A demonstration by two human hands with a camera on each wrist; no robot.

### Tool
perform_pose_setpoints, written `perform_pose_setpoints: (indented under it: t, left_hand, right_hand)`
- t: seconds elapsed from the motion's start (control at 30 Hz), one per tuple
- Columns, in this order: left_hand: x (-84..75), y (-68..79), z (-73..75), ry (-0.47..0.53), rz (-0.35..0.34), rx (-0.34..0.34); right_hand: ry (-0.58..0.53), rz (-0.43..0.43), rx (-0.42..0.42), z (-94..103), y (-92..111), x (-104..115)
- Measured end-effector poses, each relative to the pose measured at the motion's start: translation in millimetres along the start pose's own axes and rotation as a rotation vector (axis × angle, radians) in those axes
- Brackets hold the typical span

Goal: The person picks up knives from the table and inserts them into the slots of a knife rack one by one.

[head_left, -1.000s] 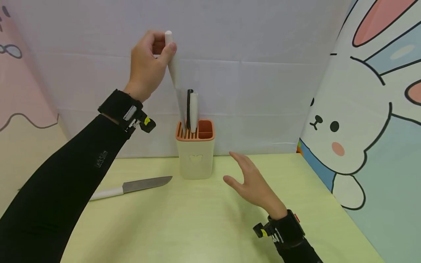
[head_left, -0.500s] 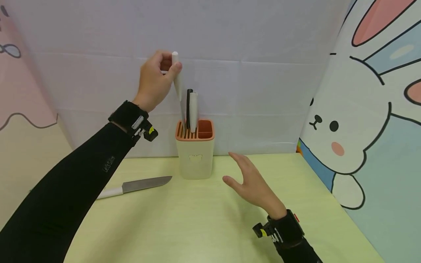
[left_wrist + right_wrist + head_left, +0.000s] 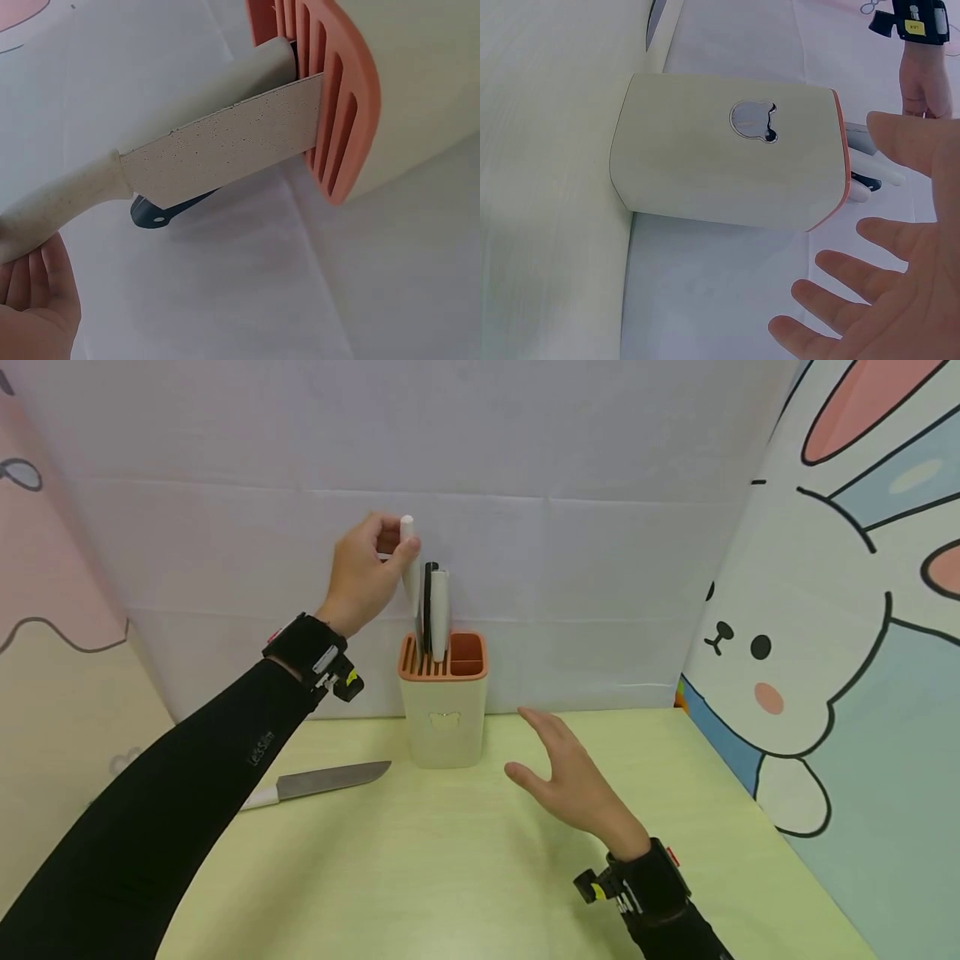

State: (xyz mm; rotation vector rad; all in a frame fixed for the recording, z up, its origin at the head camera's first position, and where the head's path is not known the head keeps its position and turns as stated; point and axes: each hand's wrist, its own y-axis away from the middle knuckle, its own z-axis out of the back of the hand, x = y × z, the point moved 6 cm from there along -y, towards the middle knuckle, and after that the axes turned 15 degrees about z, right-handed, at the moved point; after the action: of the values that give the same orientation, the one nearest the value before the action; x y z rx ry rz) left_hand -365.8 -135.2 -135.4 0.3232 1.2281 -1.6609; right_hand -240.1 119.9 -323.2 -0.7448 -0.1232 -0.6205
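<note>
My left hand [image 3: 363, 575] grips the white handle of a knife [image 3: 225, 146] above the cream knife holder [image 3: 446, 731]. Its blade points down, and the tip end is inside a slot of the holder's orange slotted top [image 3: 352, 82]. Just beside that blade, a black-handled utensil [image 3: 428, 602] and another white handle [image 3: 440, 614] stand in the slots. My right hand [image 3: 581, 785] hovers to the right of the holder, fingers spread and holding nothing. In the right wrist view its fingers are apart from the holder's wall [image 3: 697, 150].
A second knife [image 3: 333, 779] with a wide blade lies on the pale yellow table [image 3: 465, 877], left of the holder; my left sleeve covers part of its handle. Behind the holder hangs a white sheet [image 3: 600, 568]. A rabbit-print panel [image 3: 810, 652] stands at the right.
My left hand has moved down and slightly right, and the knife's blade has sunk deeper into the slot, now more upright. My right hand has stayed almost still.
</note>
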Motion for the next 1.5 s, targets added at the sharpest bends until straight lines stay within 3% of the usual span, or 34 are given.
perform_pose_setpoints:
  t: [0.73,1.5]
  left_hand:
    - [24.3,13.8,-20.2,-0.014,-0.026,0.038]
    - [43.5,28.4,-32.5,-0.027,0.011,0.107]
  right_hand:
    - [0.010,0.002,-0.021,0.9,1.6,1.3]
    - [-0.004,0.001,-0.005,-1.8,-0.5,1.8]
